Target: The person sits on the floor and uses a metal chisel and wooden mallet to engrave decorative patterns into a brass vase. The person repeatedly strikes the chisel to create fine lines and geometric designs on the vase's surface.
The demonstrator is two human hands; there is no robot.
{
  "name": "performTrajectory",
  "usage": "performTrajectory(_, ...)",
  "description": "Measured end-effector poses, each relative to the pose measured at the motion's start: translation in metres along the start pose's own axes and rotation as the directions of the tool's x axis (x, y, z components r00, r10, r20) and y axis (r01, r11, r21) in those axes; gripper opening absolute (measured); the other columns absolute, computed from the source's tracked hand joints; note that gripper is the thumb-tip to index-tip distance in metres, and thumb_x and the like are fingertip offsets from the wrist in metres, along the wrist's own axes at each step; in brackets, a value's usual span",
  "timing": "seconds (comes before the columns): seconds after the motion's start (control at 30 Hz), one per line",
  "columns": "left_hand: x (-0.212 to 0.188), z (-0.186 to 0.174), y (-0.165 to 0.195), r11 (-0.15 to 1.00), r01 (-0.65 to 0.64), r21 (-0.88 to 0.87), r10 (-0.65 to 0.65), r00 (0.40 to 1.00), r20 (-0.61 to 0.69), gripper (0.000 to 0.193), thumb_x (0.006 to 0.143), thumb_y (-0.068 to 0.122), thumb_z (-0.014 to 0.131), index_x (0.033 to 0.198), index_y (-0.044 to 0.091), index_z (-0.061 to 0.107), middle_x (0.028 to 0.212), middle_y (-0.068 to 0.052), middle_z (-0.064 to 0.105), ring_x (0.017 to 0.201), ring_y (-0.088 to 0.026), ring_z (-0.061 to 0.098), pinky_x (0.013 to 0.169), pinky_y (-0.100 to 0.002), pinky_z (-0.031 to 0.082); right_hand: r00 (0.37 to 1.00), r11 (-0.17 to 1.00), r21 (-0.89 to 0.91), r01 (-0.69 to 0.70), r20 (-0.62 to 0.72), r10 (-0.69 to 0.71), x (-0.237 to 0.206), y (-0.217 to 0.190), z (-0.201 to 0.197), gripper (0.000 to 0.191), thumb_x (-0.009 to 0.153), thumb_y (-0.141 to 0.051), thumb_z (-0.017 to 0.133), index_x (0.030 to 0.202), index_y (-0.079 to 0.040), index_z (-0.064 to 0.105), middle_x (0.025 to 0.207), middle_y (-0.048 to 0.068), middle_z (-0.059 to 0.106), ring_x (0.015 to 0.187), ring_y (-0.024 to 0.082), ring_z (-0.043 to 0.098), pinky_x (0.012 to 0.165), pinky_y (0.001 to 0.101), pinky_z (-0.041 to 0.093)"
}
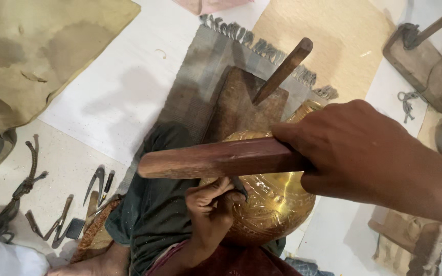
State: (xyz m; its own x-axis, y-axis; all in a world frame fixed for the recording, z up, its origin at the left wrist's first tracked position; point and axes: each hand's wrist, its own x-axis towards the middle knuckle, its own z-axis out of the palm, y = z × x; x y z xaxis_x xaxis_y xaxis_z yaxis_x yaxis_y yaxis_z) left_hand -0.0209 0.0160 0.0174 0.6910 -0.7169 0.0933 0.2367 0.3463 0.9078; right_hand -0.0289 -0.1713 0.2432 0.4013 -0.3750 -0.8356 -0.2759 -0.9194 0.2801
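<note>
- Found the brass pot point(274, 204) lying on its side, propped against the lap point(154, 204) in front of a wooden block point(236, 107) on the fringed mat point(190, 97). Looked round-bellied and smooth, so likely to roll or slide off the cloth under a hard knock, with nothing seen bracing it but the knee and one hand.
- Saw the right hand point(344, 148) clamped round one end of a long wooden bat point(216, 158), held level just above the pot. Judged a skewed swing the chief hazard: could land on the knuckles below, or glance onto the patterned metal and dent it.
- Noted a wooden stake point(282, 71) sticking up at a slant from the block, close behind the bat. Might catch the bat's end on a wide backswing.
- Saw the left hand point(211, 204) closed in a pinch on a short dark punch point(239, 185), tip against the pot's wall, fingers directly under the bat. Hands well apart otherwise, each gripping its own tool.
- Reckoned the punch could skid on the curved brass if tilted, scratching across the pattern.
- Spotted pincers point(98, 184) loose on the floor beside the leg; sharp enough to jab a shifting knee.
</note>
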Motion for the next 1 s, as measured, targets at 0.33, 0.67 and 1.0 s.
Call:
performTrajectory(0.33,-0.001,0.001,0.002,0.998,0.056,-0.007,-0.056,0.998,0.006,0.053,0.084,-0.027,0.047,0.13,-0.008,0.066,0.1,-0.018,0.079,0.081,-0.016,0.075,0.075,-0.027,0.066,0.996,0.937,0.34,-0.086,0.012,0.087,-0.008,-0.007,-0.013,0.027,0.092,-0.019,0.066,0.118,-0.022,0.059,0.072,-0.003,0.061,0.06,0.009,0.059,0.055,0.0223,0.051)
performTrajectory(0.67,-0.001,-0.002,-0.001,0.993,0.109,0.05,-0.109,0.994,0.016,0.06,0.075,-0.028,0.044,0.125,-0.007,0.069,0.101,-0.02,0.079,0.082,-0.017,0.075,0.074,-0.029,0.068,0.995,0.946,0.311,-0.087,-0.016,0.097,0.001,0.0,0.012,0.04,0.089,-0.017,0.067,0.127,-0.025,0.059,0.077,-0.003,0.062,0.06,0.011,0.061,0.054,0.0269,0.053)
performTrajectory(1.0,-0.002,-0.002,0.001,0.998,0.042,-0.045,-0.039,0.997,0.074,0.04,0.091,-0.027,0.049,0.117,-0.009,0.073,0.096,-0.016,0.078,0.083,-0.018,0.076,0.075,-0.029,0.067,0.975,0.869,0.489,0.074,-0.218,0.04,0.004,0.013,0.033,0.032,0.084,-0.019,0.068,0.116,-0.024,0.065,0.069,-0.001,0.062,0.055,0.011,0.058,0.051,0.0284,0.05)
